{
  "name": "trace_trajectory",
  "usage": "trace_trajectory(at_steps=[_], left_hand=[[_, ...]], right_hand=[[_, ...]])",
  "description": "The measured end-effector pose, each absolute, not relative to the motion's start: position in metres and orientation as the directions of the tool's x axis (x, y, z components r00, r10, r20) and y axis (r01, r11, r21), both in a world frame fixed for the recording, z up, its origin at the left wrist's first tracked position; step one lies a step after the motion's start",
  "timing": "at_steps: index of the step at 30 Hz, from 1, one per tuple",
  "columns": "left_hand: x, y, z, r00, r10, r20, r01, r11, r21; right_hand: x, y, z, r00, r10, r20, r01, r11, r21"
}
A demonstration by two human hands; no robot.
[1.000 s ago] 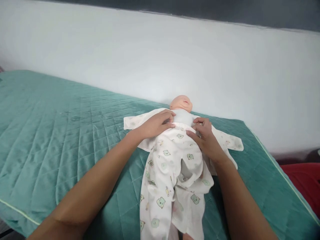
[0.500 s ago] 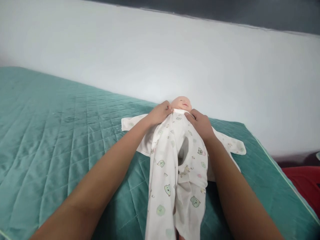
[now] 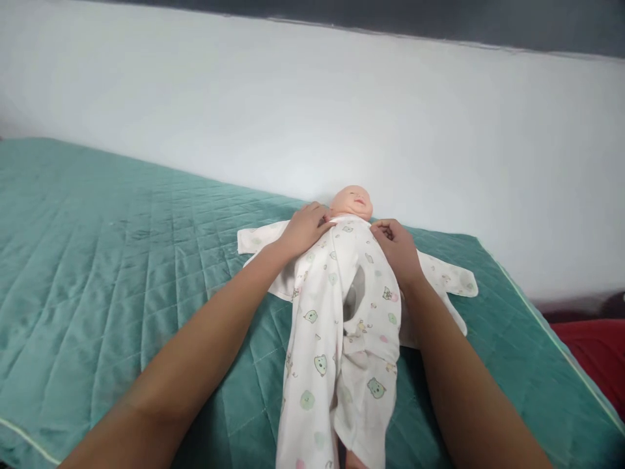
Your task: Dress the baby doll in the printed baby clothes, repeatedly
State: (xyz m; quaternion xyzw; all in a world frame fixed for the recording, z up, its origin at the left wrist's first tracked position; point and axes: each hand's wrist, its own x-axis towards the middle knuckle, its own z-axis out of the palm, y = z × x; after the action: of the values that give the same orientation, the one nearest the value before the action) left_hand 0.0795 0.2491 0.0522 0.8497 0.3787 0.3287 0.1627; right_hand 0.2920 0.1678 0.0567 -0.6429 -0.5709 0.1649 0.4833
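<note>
A baby doll (image 3: 352, 200) lies on its back, its head close to the wall. White printed baby pants (image 3: 319, 326) with a gap at the crotch cover its front up to below the chin. Beneath, a matching long-sleeved top (image 3: 454, 277) is spread out, sleeves to both sides. My left hand (image 3: 307, 229) rests at the doll's shoulder on the left, thumb on the cloth and apart from the fingers. My right hand (image 3: 396, 246) is closed at the upper right edge of the pants, pinching the cloth. A bit of the doll's leg shows at the bottom.
A green quilted cover (image 3: 146, 273) lies under the doll, with a pale piped edge on the right. Behind it rises a white wall (image 3: 219, 98) with a dark band on top. Something red (image 3: 593, 352) stands beyond the right edge.
My left hand has loosened from its pinch on the waistband, thumb now apart from the fingers. My right hand has shifted slightly outward along the cloth's edge. The view moved a little.
</note>
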Motion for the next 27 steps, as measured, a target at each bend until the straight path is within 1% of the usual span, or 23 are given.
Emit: trace_trajectory(at_steps=[3,5,7,10,13,16,19,22,27], left_hand=[[0.073,0.248,0.054,0.51,0.771,0.381,0.488,-0.624,0.61],[0.073,0.248,0.055,0.51,0.777,0.368,0.483,-0.613,0.625],[0.074,0.248,0.056,0.51,0.778,0.367,0.494,-0.615,0.615],[0.076,0.251,0.055,0.505,0.785,0.359,0.524,-0.609,0.596],[0.076,0.258,0.051,0.474,0.809,0.347,0.564,-0.581,0.586],[0.077,0.267,0.047,0.419,0.835,0.355,0.614,-0.549,0.566],[0.077,0.271,0.044,0.388,0.847,0.364,0.635,-0.532,0.56],[0.077,0.268,0.044,0.413,0.835,0.363,0.606,-0.549,0.576],[0.076,0.259,0.046,0.423,0.825,0.374,0.586,-0.564,0.582]], right_hand=[[0.3,0.166,0.057,0.268,0.913,0.308,0.597,0.093,-0.797],[0.305,0.166,0.059,0.249,0.929,0.272,0.631,0.057,-0.774],[0.311,0.167,0.063,0.217,0.947,0.239,0.678,0.03,-0.735],[0.318,0.165,0.07,0.122,0.972,0.202,0.726,0.052,-0.686],[0.323,0.163,0.076,0.034,0.991,0.126,0.72,0.063,-0.691],[0.323,0.162,0.077,0.012,0.997,0.076,0.713,0.045,-0.699],[0.319,0.164,0.073,0.043,0.993,0.112,0.697,0.05,-0.716],[0.316,0.167,0.068,0.111,0.977,0.183,0.686,0.058,-0.725],[0.315,0.173,0.061,0.199,0.927,0.318,0.733,0.074,-0.676]])
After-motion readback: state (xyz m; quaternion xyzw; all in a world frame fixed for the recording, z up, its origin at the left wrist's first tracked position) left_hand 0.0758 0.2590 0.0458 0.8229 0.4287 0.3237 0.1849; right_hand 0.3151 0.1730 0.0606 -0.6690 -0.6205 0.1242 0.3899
